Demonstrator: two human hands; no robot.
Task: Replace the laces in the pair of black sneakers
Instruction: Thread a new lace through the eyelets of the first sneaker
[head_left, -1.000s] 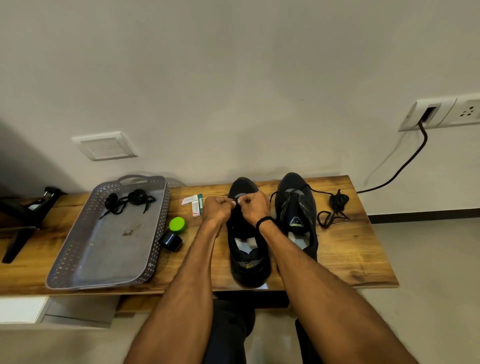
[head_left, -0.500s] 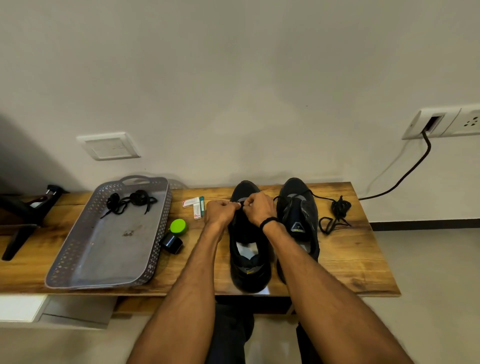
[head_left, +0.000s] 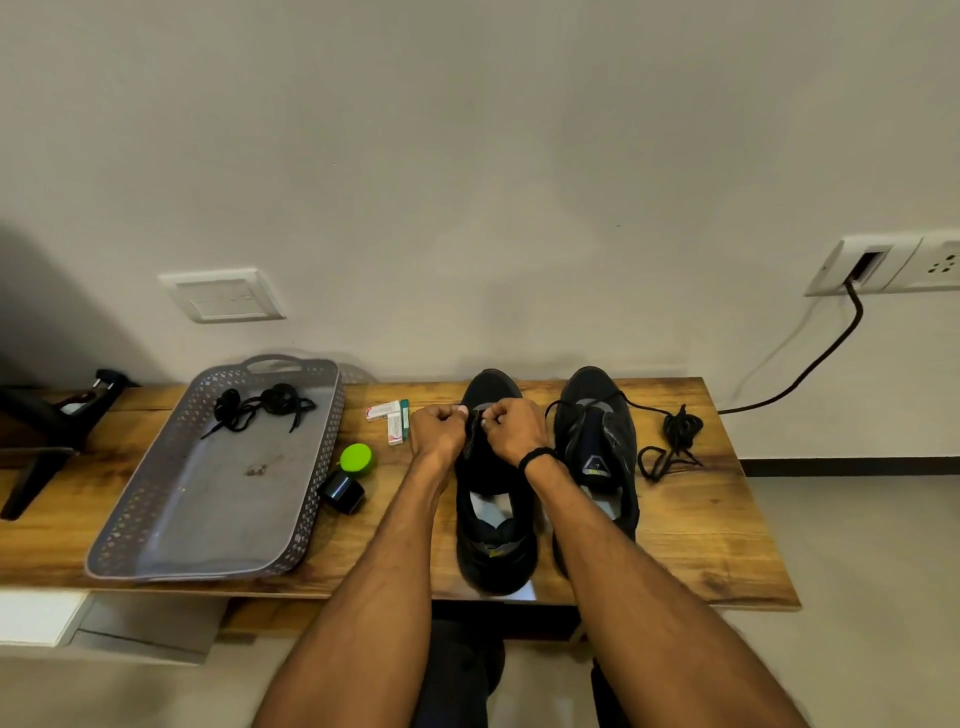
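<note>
Two hands meet over the front of the left-hand sneaker (head_left: 493, 525), knuckles almost touching. The left hand (head_left: 439, 428) and the right hand (head_left: 514, 427) are both curled tight, thumbs against fingertips, each pinching the dark material of the shoe just behind its toe. Whether a lace end sits between the fingertips I cannot tell; it is too small and dark. A black band (head_left: 537, 457) circles the right wrist.

The shoe stands on the wooden table (head_left: 701, 519) with its toe to the wall and its heel at the near edge. Just beside it, to the right, the right-hand sneaker (head_left: 595, 441) points the same way, a black lace running from its front to a loose bundle (head_left: 675, 436) on the table further right.

Left of the hands lie a few small packets (head_left: 389, 414), then a green cap (head_left: 357, 460) touching a little black cylinder (head_left: 343, 491). Beyond those sits a grey perforated tray (head_left: 119, 525) with bundled black laces (head_left: 260, 408) at its far end. A black stand (head_left: 52, 431) rests at the far left. On the wall, a cable (head_left: 810, 364) hangs from a socket (head_left: 878, 265).
</note>
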